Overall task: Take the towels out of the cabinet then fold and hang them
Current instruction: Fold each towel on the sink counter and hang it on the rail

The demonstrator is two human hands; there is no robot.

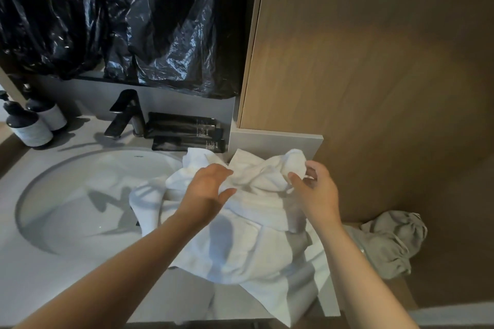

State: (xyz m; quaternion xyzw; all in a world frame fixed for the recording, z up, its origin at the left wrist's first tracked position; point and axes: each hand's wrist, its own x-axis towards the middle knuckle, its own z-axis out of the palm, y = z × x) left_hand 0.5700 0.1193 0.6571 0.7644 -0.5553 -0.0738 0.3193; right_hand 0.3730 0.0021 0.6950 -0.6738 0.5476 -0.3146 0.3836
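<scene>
The soft, floppy towel (254, 248) lies crumpled mid-frame on the tabletop (53, 288). The left hand (208, 191) rests flat on it, and the right hand (316, 192) seemingly pinches a corner, the best hold.

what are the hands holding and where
The right hand pinches the white towel by its bunched top edge; the left hand touches its middle, grip unclear.

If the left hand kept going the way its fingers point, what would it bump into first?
The left hand would likely meet the crumpled white towel right at its fingertips, though depth is unclear.
</scene>
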